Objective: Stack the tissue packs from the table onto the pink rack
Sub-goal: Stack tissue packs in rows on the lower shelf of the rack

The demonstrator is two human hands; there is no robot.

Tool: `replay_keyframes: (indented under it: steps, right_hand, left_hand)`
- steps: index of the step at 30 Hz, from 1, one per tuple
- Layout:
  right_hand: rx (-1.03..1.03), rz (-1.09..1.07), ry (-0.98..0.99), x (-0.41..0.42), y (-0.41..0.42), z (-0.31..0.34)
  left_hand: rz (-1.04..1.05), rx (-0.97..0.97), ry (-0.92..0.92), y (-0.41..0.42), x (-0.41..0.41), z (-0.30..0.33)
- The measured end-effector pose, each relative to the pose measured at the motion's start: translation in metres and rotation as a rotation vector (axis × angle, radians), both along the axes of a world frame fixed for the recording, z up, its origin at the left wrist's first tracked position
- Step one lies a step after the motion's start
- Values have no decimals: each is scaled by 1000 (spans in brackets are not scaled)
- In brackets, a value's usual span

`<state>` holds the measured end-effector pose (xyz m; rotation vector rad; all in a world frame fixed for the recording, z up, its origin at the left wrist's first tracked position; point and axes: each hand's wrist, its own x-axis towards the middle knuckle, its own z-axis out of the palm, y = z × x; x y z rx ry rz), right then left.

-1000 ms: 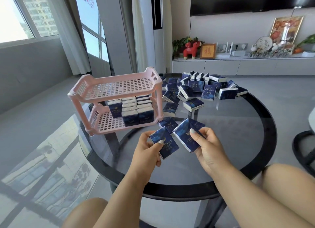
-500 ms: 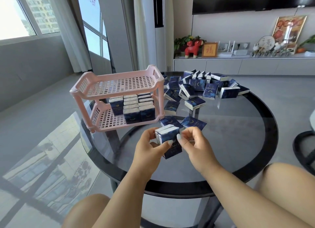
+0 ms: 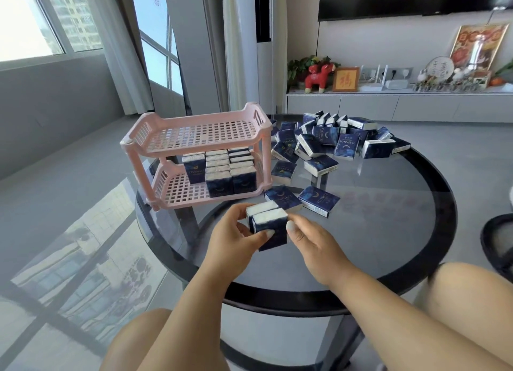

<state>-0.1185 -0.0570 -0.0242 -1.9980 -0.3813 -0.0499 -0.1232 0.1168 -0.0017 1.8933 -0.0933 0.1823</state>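
Round and glass-topped, the table (image 3: 388,218) is standing in a living room, with a TV cabinet (image 3: 388,106) running along the far wall. On its left part the pink rack (image 3: 194,137) is sitting with the open front of both shelves facing the person. Its lower shelf is already carrying rows of upright tissue packs (image 3: 222,170) on the right side; the left side of that shelf and the whole upper shelf are showing bare grid.

Two packs (image 3: 268,226), pressed side by side, are being held above the near part of the glass. The left hand (image 3: 236,240) is gripping them, thumb across the near face and fingers curled behind. The right hand (image 3: 313,240) is pinching the right edge with thumb and fingertips. The pair is standing on end, white top faces upward and long axis roughly vertical, matching the packs already shelved.

From the grip, the rack is lying ahead and to the left, so the left hand is the nearer one to its opening. Loose packs are lying flat just beyond the held pair, and the main pile (image 3: 333,143) is lying well apart, to the right of the rack.
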Motion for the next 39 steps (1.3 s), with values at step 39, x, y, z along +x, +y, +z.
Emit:
replay_keyframes:
  steps: [39]
  right_hand:
    - [-544, -98, -191, 33, 57, -6]
  left_hand:
    - [474, 302, 145, 113, 119, 20]
